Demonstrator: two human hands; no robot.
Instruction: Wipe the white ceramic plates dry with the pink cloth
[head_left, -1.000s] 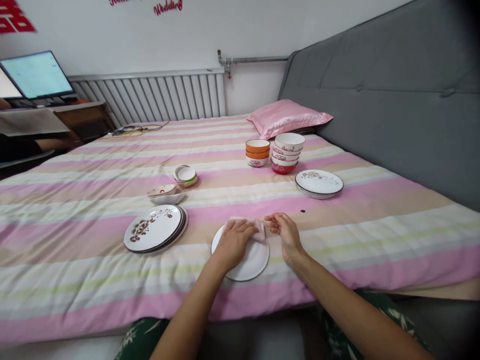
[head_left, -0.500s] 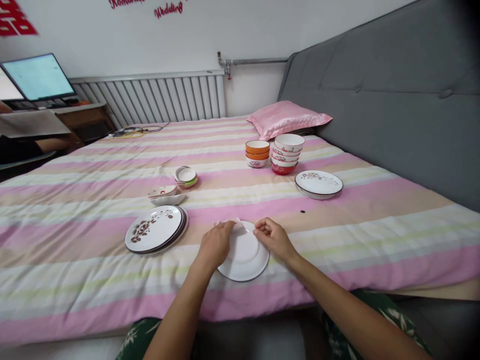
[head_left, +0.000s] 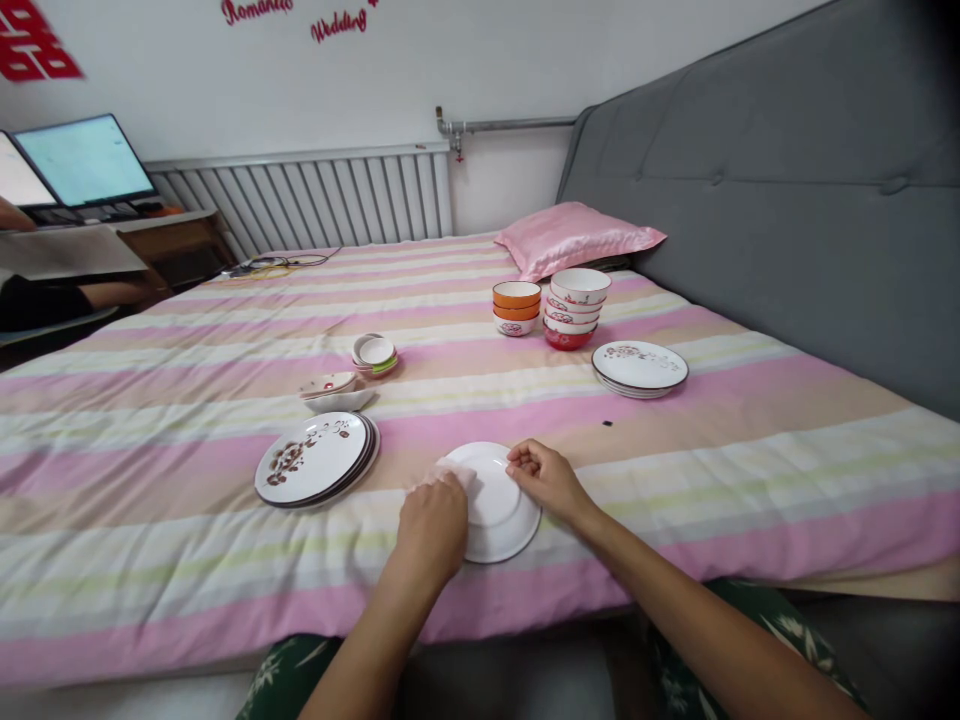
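Note:
A white plate, its raised foot ring facing up, lies upside down on the striped bedspread near the bed's front edge. My left hand is closed on a pale pink tissue or thin cloth and presses it against the plate's left side. At the plate's upper right rim, my right hand pinches the edge between thumb and fingers. Left of the hands lies a stack of plates with brown flowers.
Beyond that stack sit leaf-shaped dishes and small bowls. Farther right stand orange bowls, a taller bowl stack and more plates. A pink pillow lies by the grey headboard. A person's leg shows far left.
My left hand has slid down along the plate's left side toward me, with the tissue or cloth. The right hand stays on the rim.

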